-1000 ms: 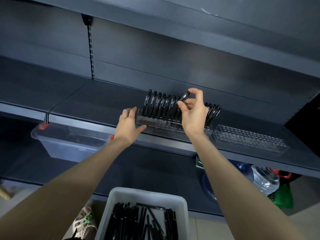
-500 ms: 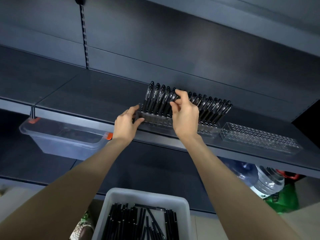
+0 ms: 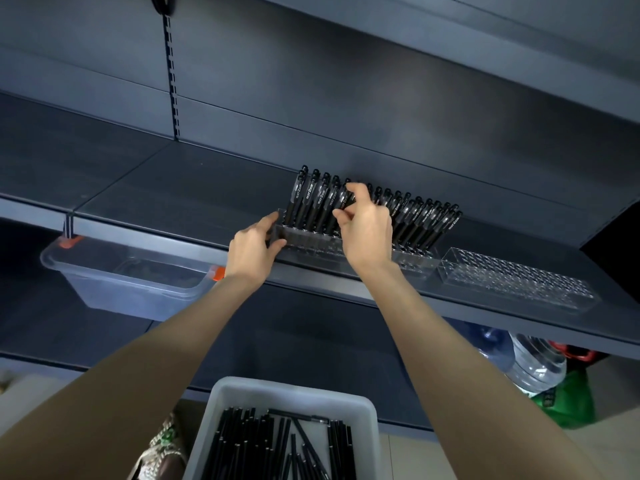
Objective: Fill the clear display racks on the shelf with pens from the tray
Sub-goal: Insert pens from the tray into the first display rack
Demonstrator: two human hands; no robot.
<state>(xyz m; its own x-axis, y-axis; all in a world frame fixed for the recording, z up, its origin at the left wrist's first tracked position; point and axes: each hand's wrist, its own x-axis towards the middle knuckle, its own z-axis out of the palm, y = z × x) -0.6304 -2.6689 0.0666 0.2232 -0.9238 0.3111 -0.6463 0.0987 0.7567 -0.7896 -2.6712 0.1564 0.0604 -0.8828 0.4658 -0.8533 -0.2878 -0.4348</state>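
Note:
A clear display rack (image 3: 414, 263) on the dark shelf (image 3: 173, 188) holds several upright black pens (image 3: 426, 220). My left hand (image 3: 254, 249) grips the rack's left end, thumb at its front. My right hand (image 3: 367, 226) pinches one black pen (image 3: 343, 199) between thumb and fingers and holds it in the rack among the others. A second clear rack (image 3: 516, 282) stands to the right with no pens in it. Below, a white tray (image 3: 287, 389) holds several loose black pens (image 3: 277, 445).
A clear plastic bin with orange clips (image 3: 128, 282) sits under the shelf at the left. Large water bottles (image 3: 533, 362) and a green bag (image 3: 568, 400) stand on the floor at the lower right. Another shelf (image 3: 519, 26) juts out overhead.
My right hand has lowered the pen from above the row down into the rack among the others. My left hand has stayed on the rack's left end. The view has tilted upward slightly.

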